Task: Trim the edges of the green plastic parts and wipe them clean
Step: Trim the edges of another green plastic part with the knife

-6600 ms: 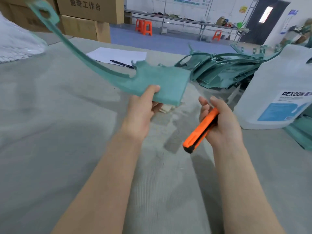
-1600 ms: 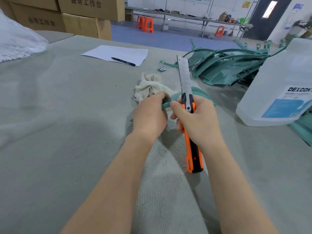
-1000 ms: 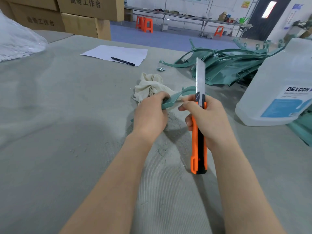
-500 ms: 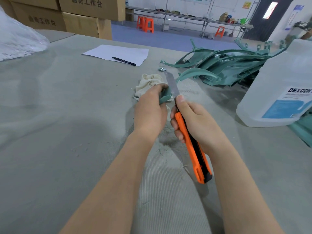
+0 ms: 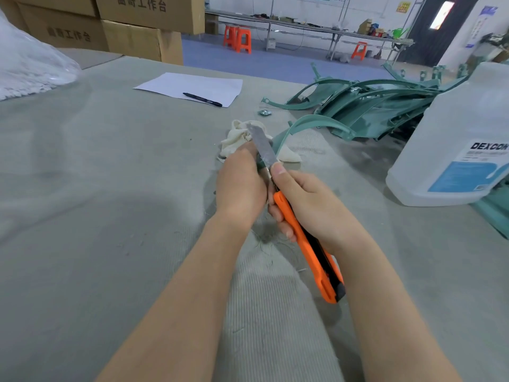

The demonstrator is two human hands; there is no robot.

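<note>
Right hand [image 5: 308,208] clenched round the orange knife [image 5: 311,252], thumb up at the blade root. Blade [image 5: 263,147] run well out, pointing up and away, leaning left. Left hand [image 5: 241,183] just beside it, back of hand to camera, fingers curled round one end of a green part [image 5: 311,121]; the grip itself is hidden behind the hand. Blade crosses the part right where it leaves the left hand; can't tell which edge it touches. Part arcs off to the right, far end coming down near the pile [image 5: 371,103] of more green parts. Cream cloth [image 5: 234,139] bunched on the surface [image 5: 96,194] just behind the left hand, partly behind the part. Thin shavings [image 5: 264,244] on the surface below the hands. Small green scrap [image 5: 265,113] just past the cloth. White jug [image 5: 457,150] with blue label upright at right, near the pile. Paper [image 5: 179,85] with black pen [image 5: 202,99] on it further back. Boxes [image 5: 132,34] stacked back left, clear bag [image 5: 30,64] at left edge.
</note>
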